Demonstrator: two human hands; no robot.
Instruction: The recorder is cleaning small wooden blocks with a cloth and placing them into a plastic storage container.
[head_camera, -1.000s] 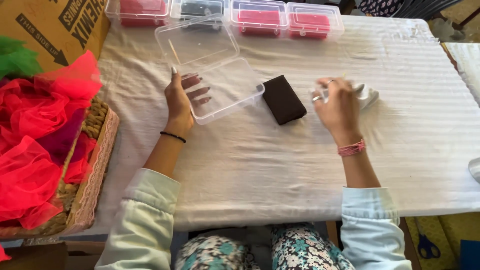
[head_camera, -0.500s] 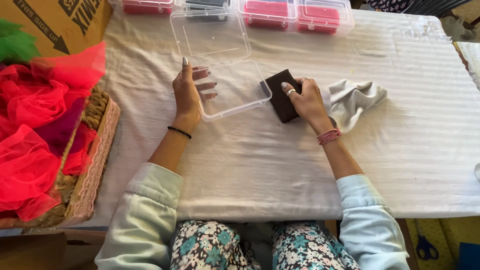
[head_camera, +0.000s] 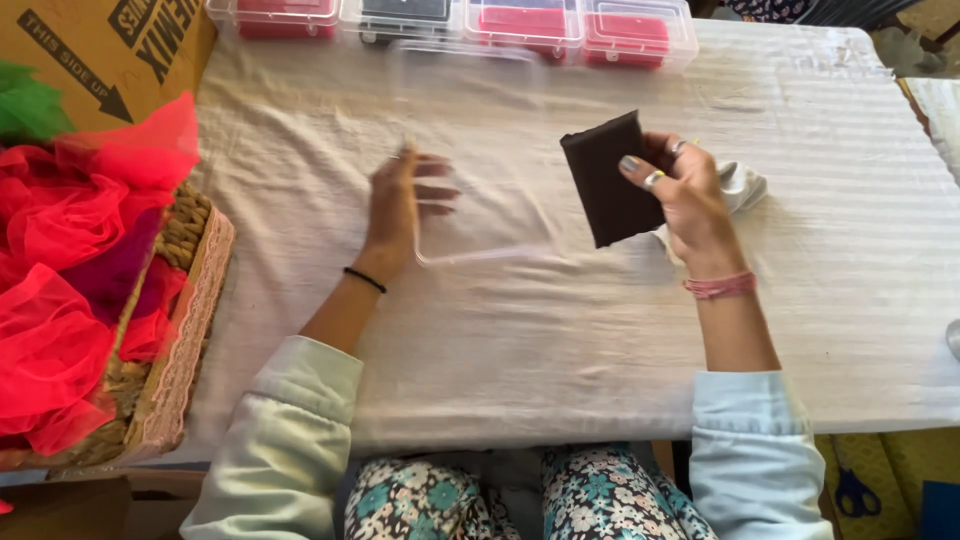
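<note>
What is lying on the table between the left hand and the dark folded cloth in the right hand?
In the head view, only the clear plastic box lies there. The left hand rests on its left edge; the dark folded cloth is held up in the right hand.

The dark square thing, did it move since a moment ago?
Yes. The right hand reached over, took hold of the dark folded cloth and lifted it off the table, tilted up. It let go of the white cloth, which now lies behind that hand. The left hand stayed on the clear box, and the row of boxes at the back stayed put.
</note>
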